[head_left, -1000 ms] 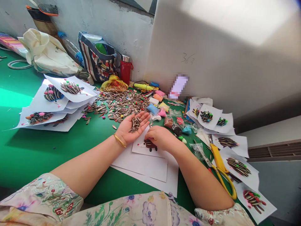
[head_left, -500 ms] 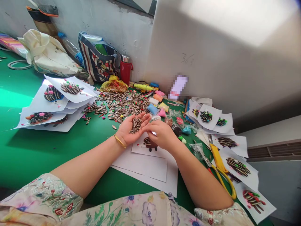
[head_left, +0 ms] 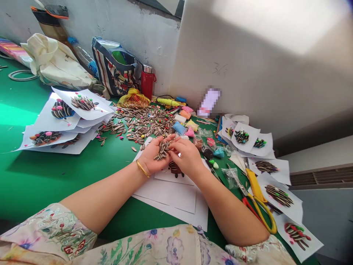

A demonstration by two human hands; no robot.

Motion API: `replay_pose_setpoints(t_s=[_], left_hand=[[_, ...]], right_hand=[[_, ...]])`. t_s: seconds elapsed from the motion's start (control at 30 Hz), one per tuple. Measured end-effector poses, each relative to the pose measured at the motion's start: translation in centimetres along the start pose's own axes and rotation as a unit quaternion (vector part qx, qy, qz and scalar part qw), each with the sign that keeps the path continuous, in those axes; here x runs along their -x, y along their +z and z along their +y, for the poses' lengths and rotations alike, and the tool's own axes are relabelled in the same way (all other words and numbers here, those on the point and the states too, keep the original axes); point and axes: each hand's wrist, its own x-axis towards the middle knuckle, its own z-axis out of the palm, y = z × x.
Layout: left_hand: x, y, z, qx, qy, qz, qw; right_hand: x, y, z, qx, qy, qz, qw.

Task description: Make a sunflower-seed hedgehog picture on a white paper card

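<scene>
My left hand (head_left: 154, 156) is turned palm up and cupped around a small heap of striped sunflower seeds (head_left: 162, 150). Over the edge of that palm, my right hand (head_left: 187, 154) has its thumb and fingers pinched together at the heap, touching a seed. Below the hands lies a white paper with a brown hedgehog figure (head_left: 175, 168) on it, partly covered by my fingers. More white sheets (head_left: 176, 197) are stacked under this paper, on the green table (head_left: 116, 209).
Loose sunflower seeds (head_left: 149, 119) spread beyond my hands. Coloured clay packets (head_left: 179, 128) lie beside them. Finished hedgehog papers stand left (head_left: 85, 114) and right (head_left: 278, 195). Yellow-handled scissors (head_left: 264, 213) and a yellow cutter (head_left: 255, 184) lie right. A red bottle (head_left: 147, 82) and bags (head_left: 116, 71) line the wall.
My left hand has shifted slightly right and tilted, moving the seeds with it. My right hand has drawn closer, and its fingertips have come to the seed heap.
</scene>
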Motion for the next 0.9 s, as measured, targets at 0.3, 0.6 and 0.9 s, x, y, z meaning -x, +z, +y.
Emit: replay_pose_setpoints(t_s=[0.3,0.6,0.9], left_hand=[[-0.3,-0.4,0.0,-0.033,0.013,-0.014,0.999],[-0.1,-0.2,0.1,-0.027,0.005,-0.014,1.000],[0.0,-0.1,-0.2,-0.023,0.008,-0.012,1.000]], right_hand=[[0.1,-0.8,-1.2,-0.037,-0.064,-0.010,0.997],[0.1,-0.2,-0.8,-0.018,-0.007,-0.013,1.000],[0.0,-0.5,-0.2,-0.006,0.015,0.028,0.999]])
